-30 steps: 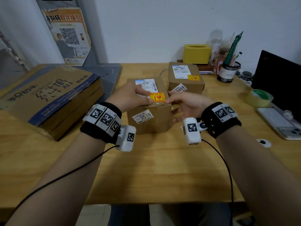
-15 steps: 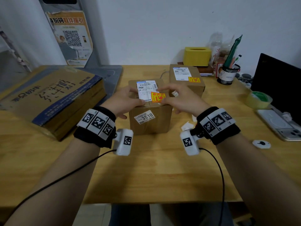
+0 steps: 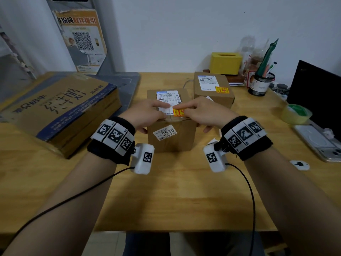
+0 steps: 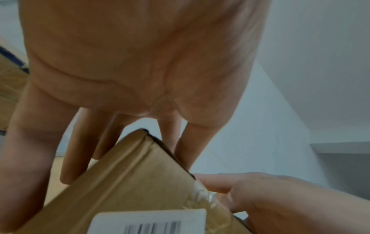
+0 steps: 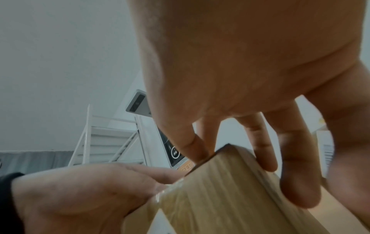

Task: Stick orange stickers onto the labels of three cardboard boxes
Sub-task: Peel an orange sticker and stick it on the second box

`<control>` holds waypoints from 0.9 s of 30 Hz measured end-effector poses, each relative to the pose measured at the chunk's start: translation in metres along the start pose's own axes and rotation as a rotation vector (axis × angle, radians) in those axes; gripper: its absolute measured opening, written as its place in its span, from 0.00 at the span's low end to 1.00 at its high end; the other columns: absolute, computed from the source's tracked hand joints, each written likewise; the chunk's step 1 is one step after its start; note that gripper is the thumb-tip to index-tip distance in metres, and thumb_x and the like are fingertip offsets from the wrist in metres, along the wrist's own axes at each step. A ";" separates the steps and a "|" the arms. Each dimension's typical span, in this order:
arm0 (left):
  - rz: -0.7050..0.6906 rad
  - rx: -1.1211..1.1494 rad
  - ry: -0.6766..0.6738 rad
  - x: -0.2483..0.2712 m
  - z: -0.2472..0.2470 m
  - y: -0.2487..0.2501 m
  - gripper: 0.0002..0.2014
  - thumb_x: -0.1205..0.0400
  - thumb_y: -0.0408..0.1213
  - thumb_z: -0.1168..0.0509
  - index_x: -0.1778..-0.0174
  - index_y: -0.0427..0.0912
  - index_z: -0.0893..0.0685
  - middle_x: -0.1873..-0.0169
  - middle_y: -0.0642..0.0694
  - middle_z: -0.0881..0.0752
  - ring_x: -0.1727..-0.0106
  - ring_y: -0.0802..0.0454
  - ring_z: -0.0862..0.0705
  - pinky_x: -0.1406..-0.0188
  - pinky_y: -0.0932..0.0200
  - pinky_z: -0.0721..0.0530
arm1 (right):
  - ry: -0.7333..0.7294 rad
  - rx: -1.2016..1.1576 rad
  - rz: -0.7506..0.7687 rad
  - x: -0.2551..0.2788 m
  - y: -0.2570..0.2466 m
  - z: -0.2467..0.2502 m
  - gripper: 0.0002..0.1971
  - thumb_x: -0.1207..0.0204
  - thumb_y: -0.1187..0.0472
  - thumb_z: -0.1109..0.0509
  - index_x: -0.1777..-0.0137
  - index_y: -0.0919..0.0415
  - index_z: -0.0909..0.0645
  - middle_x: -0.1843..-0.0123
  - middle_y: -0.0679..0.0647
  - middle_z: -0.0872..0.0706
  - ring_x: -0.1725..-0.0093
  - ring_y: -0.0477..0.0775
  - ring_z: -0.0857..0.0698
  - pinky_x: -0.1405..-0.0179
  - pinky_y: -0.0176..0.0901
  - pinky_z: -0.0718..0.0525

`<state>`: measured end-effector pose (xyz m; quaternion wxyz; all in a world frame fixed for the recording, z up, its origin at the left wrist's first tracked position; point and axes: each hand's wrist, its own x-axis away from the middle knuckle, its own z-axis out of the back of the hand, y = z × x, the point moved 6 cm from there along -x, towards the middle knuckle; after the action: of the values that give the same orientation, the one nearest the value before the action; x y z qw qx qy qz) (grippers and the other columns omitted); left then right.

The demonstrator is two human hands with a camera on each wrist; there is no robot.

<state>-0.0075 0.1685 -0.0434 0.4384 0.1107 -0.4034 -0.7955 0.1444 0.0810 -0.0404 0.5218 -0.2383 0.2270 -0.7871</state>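
Note:
A small cardboard box [image 3: 171,137] stands mid-table with a white shipping label [image 3: 168,97] on top. An orange sticker [image 3: 177,112] lies at the near edge of that label. My right hand [image 3: 186,109] presses an extended forefinger on the sticker, with its other fingers down the box's right side [image 5: 220,190]. My left hand [image 3: 162,109] rests straight fingers on the label beside it and over the left corner [image 4: 140,182]. A second box [image 3: 212,93] behind carries a label and an orange sticker [image 3: 222,90].
A large flat carton [image 3: 60,111] fills the table's left side. At the back right stand a yellow tissue box [image 3: 226,62] and a pen holder [image 3: 261,84]. A dark screen [image 3: 317,93], a tape roll [image 3: 296,113] and a phone [image 3: 321,143] line the right edge.
The orange sticker was tilted and held over the label half a second ago; now it lies flat under my right forefinger. Both hands have settled lower and closer together on the box top.

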 end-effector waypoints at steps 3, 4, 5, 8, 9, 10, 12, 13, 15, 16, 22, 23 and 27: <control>-0.002 0.003 -0.008 -0.002 -0.001 -0.001 0.19 0.16 0.43 0.35 0.31 0.68 0.18 0.37 0.53 0.16 0.44 0.52 0.14 0.55 0.50 0.10 | -0.022 0.016 0.006 0.002 -0.004 -0.003 0.22 0.15 0.52 0.43 0.29 0.27 0.20 0.60 0.49 0.16 0.60 0.52 0.16 0.67 0.54 0.06; -0.002 0.003 -0.010 -0.003 -0.001 0.000 0.19 0.16 0.43 0.35 0.31 0.68 0.18 0.38 0.53 0.15 0.44 0.52 0.14 0.55 0.49 0.10 | -0.032 0.027 0.013 0.002 -0.006 -0.006 0.23 0.14 0.52 0.45 0.27 0.27 0.21 0.59 0.49 0.17 0.60 0.53 0.15 0.66 0.55 0.06; -0.002 0.005 -0.012 -0.003 -0.002 0.000 0.19 0.16 0.42 0.35 0.31 0.67 0.18 0.39 0.52 0.15 0.45 0.52 0.13 0.55 0.49 0.10 | -0.039 0.038 0.015 0.002 -0.007 -0.007 0.23 0.14 0.52 0.46 0.26 0.27 0.23 0.58 0.47 0.17 0.59 0.53 0.14 0.66 0.56 0.06; 0.006 0.032 -0.008 -0.004 -0.001 -0.001 0.18 0.15 0.42 0.34 0.32 0.66 0.17 0.40 0.53 0.15 0.46 0.53 0.13 0.57 0.51 0.11 | -0.048 0.073 0.003 0.003 -0.007 -0.006 0.23 0.14 0.51 0.47 0.24 0.27 0.25 0.52 0.41 0.20 0.57 0.56 0.10 0.67 0.54 0.06; 0.010 0.046 -0.009 -0.005 -0.002 -0.001 0.18 0.15 0.42 0.34 0.32 0.66 0.17 0.39 0.53 0.15 0.46 0.53 0.14 0.57 0.51 0.12 | -0.047 0.077 -0.005 0.003 -0.007 -0.005 0.24 0.15 0.50 0.46 0.24 0.27 0.25 0.51 0.41 0.19 0.57 0.56 0.10 0.68 0.52 0.07; 0.011 0.056 -0.009 -0.005 -0.002 -0.002 0.18 0.15 0.42 0.34 0.32 0.66 0.17 0.39 0.53 0.15 0.46 0.53 0.14 0.58 0.52 0.12 | -0.045 0.077 -0.009 0.002 -0.007 -0.005 0.24 0.15 0.50 0.46 0.24 0.27 0.25 0.50 0.42 0.18 0.57 0.56 0.10 0.69 0.51 0.07; 0.010 0.057 -0.006 -0.005 -0.003 -0.002 0.17 0.15 0.42 0.34 0.32 0.65 0.17 0.40 0.52 0.14 0.46 0.52 0.13 0.59 0.52 0.12 | -0.039 0.065 -0.012 0.002 -0.007 -0.007 0.24 0.15 0.50 0.46 0.24 0.27 0.24 0.52 0.45 0.16 0.58 0.57 0.10 0.69 0.53 0.06; 0.008 0.053 -0.007 -0.006 -0.004 -0.002 0.17 0.15 0.42 0.34 0.32 0.65 0.17 0.41 0.52 0.14 0.47 0.52 0.12 0.59 0.52 0.12 | -0.040 0.062 -0.011 0.002 -0.007 -0.008 0.24 0.15 0.50 0.47 0.25 0.27 0.24 0.53 0.45 0.16 0.58 0.57 0.10 0.67 0.55 0.06; 0.004 0.051 -0.013 -0.008 -0.004 -0.002 0.17 0.15 0.41 0.35 0.32 0.64 0.17 0.42 0.51 0.14 0.48 0.51 0.12 0.58 0.52 0.11 | -0.044 0.063 -0.004 0.002 -0.007 -0.009 0.24 0.15 0.50 0.46 0.25 0.26 0.24 0.50 0.43 0.17 0.59 0.56 0.10 0.65 0.57 0.06; 0.004 0.054 -0.016 -0.008 -0.005 -0.002 0.18 0.15 0.41 0.35 0.31 0.64 0.18 0.42 0.51 0.14 0.48 0.51 0.12 0.59 0.52 0.12 | -0.045 0.068 -0.002 0.002 -0.006 -0.008 0.24 0.16 0.49 0.46 0.25 0.25 0.24 0.48 0.41 0.17 0.60 0.56 0.09 0.64 0.57 0.06; -0.003 0.074 -0.018 -0.012 -0.004 -0.006 0.17 0.15 0.43 0.34 0.32 0.66 0.17 0.44 0.52 0.12 0.49 0.51 0.11 0.56 0.51 0.10 | -0.018 0.125 0.007 -0.002 -0.008 -0.005 0.24 0.16 0.50 0.45 0.25 0.27 0.24 0.51 0.41 0.14 0.66 0.55 0.08 0.69 0.51 0.08; -0.006 0.077 -0.016 -0.013 -0.003 -0.006 0.17 0.15 0.42 0.34 0.32 0.66 0.17 0.44 0.52 0.12 0.49 0.51 0.10 0.57 0.51 0.10 | -0.027 0.138 0.011 -0.002 -0.009 -0.006 0.24 0.15 0.51 0.47 0.23 0.27 0.26 0.50 0.44 0.14 0.67 0.55 0.08 0.72 0.48 0.09; -0.023 0.074 -0.011 -0.015 -0.003 -0.004 0.17 0.15 0.42 0.33 0.32 0.64 0.17 0.44 0.52 0.13 0.50 0.51 0.10 0.62 0.54 0.11 | -0.053 0.122 0.002 -0.004 -0.007 -0.011 0.25 0.13 0.50 0.50 0.19 0.26 0.32 0.26 0.53 0.21 0.65 0.56 0.08 0.79 0.40 0.14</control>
<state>0.0004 0.1798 -0.0503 0.4224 0.1270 -0.4336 -0.7858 0.1336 0.0881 -0.0453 0.5421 -0.2264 0.1650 -0.7922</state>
